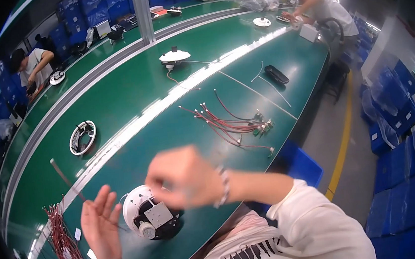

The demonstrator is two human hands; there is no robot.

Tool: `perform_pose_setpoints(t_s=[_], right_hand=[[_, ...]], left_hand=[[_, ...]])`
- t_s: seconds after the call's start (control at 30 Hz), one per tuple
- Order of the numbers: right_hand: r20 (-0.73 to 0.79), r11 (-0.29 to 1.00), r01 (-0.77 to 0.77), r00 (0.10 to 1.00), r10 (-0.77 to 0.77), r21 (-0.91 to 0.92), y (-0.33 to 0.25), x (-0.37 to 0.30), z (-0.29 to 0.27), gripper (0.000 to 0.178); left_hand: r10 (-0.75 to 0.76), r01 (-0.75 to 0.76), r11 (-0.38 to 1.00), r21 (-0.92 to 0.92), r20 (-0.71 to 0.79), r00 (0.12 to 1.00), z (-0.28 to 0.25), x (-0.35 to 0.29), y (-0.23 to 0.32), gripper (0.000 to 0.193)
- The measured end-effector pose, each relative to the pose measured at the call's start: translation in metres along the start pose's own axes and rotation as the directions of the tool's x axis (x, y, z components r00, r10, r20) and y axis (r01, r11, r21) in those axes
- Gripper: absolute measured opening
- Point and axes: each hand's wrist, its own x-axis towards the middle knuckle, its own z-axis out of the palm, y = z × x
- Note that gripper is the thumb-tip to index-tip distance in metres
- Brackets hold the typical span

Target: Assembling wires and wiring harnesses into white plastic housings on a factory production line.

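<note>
My left hand (pixel 101 226), with a blue band at the wrist, is raised with its fingers stretched and its palm bare. A thin reddish-brown wire (pixel 66 177) with a pale end runs up from behind its thumb; whether they touch I cannot tell. My right hand (pixel 184 177), blurred by motion, is curled closed above the table; anything in its fingers is hidden. Partly beneath it sits a round white device (pixel 133 204) with a dark inside, a white square plate (pixel 159 214) and a small cylindrical motor (pixel 147 230).
Many red-brown wires (pixel 63 246) lie at the left, and another wire bundle (pixel 227 122) lies ahead. A white ring part (pixel 83 138), a white disc-shaped device (pixel 174 56) and a black case (pixel 276 74) rest farther off. A blue bin (pixel 300 168) stands right. Two people work beyond.
</note>
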Motion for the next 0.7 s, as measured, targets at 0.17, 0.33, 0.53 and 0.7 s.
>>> perform_pose_setpoints(t_s=[0.17, 0.33, 0.53, 0.7], right_hand=[[0.067, 0.965, -0.032, 0.998, 0.015, 0.261, -0.025, -0.019, 0.057, 0.008], [0.083, 0.947, -0.015, 0.996, -0.012, 0.321, -0.025, -0.017, 0.046, 0.008], [0.335, 0.669, -0.397, 0.914, 0.227, 0.629, -0.027, 0.017, 0.000, 0.026], [0.478, 0.317, -0.538, 0.842, 0.250, 0.781, -0.036, 0.025, 0.008, 0.021]], left_hand=[[0.146, -0.146, 0.989, 0.006, -0.010, 0.989, 0.045, -0.001, -0.007, 0.014], [0.275, -0.263, 0.960, 0.093, -0.161, 0.948, 0.056, -0.012, -0.008, 0.016], [0.290, -0.249, 0.881, 0.401, -0.045, 0.956, 0.061, -0.018, -0.002, 0.013], [0.183, -0.185, 0.904, 0.385, 0.043, 0.982, 0.065, -0.030, -0.005, 0.014]])
